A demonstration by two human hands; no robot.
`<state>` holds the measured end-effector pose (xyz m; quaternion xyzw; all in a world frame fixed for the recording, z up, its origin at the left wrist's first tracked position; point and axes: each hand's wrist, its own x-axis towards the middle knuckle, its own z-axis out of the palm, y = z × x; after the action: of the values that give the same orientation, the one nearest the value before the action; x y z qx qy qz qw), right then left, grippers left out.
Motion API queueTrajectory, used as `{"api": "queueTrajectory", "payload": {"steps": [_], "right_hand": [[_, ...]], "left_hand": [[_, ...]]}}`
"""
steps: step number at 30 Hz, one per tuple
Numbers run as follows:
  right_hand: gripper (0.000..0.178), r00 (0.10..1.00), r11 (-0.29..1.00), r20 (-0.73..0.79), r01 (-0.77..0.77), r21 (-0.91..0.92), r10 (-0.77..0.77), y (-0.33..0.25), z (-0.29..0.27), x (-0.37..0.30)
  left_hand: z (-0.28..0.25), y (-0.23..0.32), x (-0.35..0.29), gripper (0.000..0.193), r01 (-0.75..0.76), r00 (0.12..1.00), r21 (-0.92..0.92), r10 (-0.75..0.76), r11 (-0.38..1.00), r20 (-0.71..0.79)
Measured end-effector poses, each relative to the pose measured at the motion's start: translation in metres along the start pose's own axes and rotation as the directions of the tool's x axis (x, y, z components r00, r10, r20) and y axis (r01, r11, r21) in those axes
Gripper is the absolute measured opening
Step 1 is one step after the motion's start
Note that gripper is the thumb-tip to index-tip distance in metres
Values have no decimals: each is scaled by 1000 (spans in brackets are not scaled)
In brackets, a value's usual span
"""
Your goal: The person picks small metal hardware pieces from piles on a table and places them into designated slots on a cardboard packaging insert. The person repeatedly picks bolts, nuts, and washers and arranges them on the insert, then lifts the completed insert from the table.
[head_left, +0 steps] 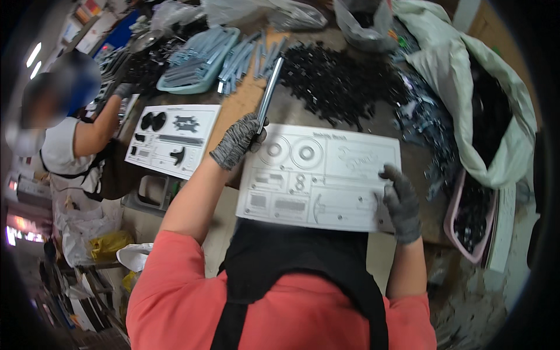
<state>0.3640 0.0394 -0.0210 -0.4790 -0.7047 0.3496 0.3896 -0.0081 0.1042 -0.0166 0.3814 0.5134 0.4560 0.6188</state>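
My left hand [236, 141], in a grey knitted glove, is closed round the lower end of a shiny metal tube [272, 87]. The tube slants up and away, over the far left corner of a white printed sheet [361, 182]. Something dark shows beside my fingers at the tube's lower end; I cannot tell what it is. My right hand [403, 204], also gloved, is at the sheet's right edge with its fingers bent but apart, and no object shows in it. Outlines of rings, wrenches and other parts are printed on the sheet.
Beyond the sheet lies a heap of small black parts [332, 79]. Metal tubes fill a pale blue tray [165, 87]; more lie loose beside it. At right stand a white sack [443, 76] and a pink tray [452, 224]. Another person [70, 137] works at left, near a second printed sheet [169, 125].
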Motion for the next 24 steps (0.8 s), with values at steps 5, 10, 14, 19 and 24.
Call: {"api": "queueTrajectory", "payload": {"steps": [5,10,14,19,24], "right_hand": [[36,974,999,-223,-31,-17,26,22,-31,0],[34,949,991,-310,-87,-106,50,24,-43,-12],[34,988,789,-152,-73,-610,-26,43,-36,-15],[25,993,733,-67,-120,-670,101,63,-22,-14],[23,995,857,-77,-94,-506,64,70,-25,-15]], "left_hand": [[62,-19,-9,33,-448,885,777,346,443,313],[119,-31,-18,26,-567,823,823,72,24,564],[122,-50,-16,25,-639,748,749,82,-178,658],[90,-43,-10,31,-659,752,720,165,220,638],[88,-51,-13,24,-632,775,738,189,236,603]]}}
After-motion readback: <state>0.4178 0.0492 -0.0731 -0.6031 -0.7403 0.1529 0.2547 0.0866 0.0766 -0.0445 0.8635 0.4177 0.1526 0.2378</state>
